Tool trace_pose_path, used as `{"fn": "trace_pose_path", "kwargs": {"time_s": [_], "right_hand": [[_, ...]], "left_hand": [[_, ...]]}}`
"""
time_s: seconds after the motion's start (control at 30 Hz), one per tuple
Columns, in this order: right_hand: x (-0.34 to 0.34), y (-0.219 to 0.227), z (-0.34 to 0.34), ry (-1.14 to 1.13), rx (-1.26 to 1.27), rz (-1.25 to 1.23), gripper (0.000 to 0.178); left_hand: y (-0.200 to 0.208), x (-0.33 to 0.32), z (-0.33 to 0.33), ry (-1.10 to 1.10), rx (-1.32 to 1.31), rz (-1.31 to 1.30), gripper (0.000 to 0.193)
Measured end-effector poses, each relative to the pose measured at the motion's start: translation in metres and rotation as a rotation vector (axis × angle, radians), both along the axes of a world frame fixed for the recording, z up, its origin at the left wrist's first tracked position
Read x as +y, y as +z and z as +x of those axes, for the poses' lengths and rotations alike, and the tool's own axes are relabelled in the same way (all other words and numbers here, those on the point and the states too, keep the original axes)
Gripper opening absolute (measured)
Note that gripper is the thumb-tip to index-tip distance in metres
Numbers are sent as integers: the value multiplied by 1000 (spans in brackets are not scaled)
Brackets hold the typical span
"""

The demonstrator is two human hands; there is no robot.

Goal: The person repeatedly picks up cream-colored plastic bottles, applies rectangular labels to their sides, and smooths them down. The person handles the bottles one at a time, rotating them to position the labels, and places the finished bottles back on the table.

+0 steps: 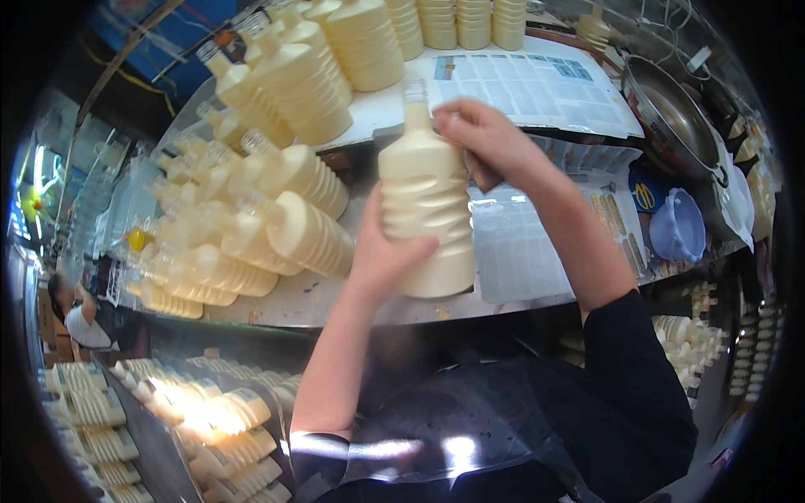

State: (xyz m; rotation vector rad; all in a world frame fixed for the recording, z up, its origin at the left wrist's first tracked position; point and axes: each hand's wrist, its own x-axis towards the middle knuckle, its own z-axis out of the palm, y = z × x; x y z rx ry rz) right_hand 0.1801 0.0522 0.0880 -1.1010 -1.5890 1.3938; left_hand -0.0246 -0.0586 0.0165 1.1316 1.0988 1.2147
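Here, cupping bottle (425, 205) mid-frame with left hand (388, 256); inside curled right hand (480, 134), cannot tell. Probably light, squeezable: grip ribs (444, 247).

A cream-coloured plastic bottle (426, 210) stands nearly upright in the grasp of the left hand (381, 251), which wraps its lower left side. Wavy horizontal ridges ring its broad body, and smooth shoulders taper to a narrow neck, whose paler top is too blurred to read clearly.
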Motion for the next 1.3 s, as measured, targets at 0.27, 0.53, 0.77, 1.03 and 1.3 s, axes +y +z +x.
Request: {"fn": "trace_pose_path", "kwargs": {"time_s": [0.27,0.53,0.77,1.03,1.3], "right_hand": [[-27,-90,66,-135,-273,-69,36],[-108,-95,131,-310,-597,17,23],[-191,-116,180,-479,-863,349,16],[-218,-127,214,-680,-1138,354,21],[-250,-140,209,-461,-1198,333,43]], "left_hand": [[-11,19,33,188,248,-188,101],[-7,12,31,199,366,-148,98],[-17,9,29,193,348,-1,91],[11,-3,52,307,993,417,82],[25,-22,66,140,1032,719,58]]}}
